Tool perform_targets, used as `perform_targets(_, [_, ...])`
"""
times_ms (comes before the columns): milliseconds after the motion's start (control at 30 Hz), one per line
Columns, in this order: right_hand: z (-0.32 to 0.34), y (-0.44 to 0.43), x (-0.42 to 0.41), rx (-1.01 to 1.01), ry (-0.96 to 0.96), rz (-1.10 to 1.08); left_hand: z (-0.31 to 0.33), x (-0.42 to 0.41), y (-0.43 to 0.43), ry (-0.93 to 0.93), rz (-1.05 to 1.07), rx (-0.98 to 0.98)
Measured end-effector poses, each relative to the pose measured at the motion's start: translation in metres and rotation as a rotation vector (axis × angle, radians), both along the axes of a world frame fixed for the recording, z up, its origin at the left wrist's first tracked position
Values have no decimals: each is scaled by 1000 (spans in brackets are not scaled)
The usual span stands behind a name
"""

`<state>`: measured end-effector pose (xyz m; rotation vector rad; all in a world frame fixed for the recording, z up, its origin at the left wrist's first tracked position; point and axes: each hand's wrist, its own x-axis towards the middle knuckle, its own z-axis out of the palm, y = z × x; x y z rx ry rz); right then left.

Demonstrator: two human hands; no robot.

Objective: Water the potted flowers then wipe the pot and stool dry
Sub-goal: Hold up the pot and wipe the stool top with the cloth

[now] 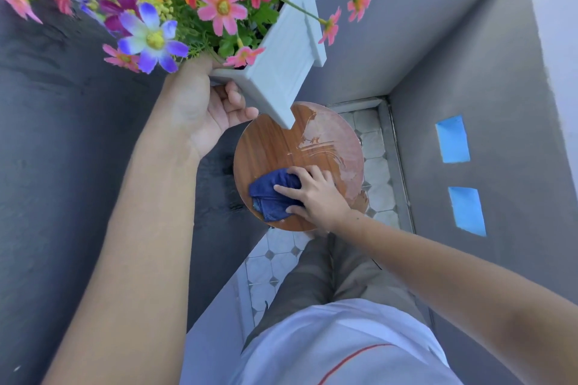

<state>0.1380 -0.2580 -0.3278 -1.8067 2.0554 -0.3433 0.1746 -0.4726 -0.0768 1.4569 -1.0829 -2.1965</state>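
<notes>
- Clearly, your left hand (215, 116) carries the main risk: its fingers are curled around the rim at one corner of the white pot (281, 62), and that corner grip alone holds the pot tilted in the air above the stool (272, 144); a damp rim could slide through your fingers
- Tilted like this, the flowers (150, 3) lean out to the left, and any water inside could spill over the low edge onto the wood you are drying
- Below, the pot's bottom corner hangs just over the stool top, so lowering it early would land it on the wet streaks at the right side
- Your right hand (316, 197) lies flat, fingers spread, pressing the blue cloth (272, 197) near the stool's front edge; push too hard there and the stool may tip
</notes>
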Motion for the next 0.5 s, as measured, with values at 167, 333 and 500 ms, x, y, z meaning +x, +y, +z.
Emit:
perform_targets(167, [-11, -46, 0, -76, 95, 168, -4, -3, 0, 21, 1, -13])
perform_targets(333, [-11, -89, -37, -25, 54, -261, -3, 1, -4, 28, 8, -39])
perform_targets(500, [-13, -54, -85, 9, 146, -569, 0, 3, -8, 18, 18, -53])
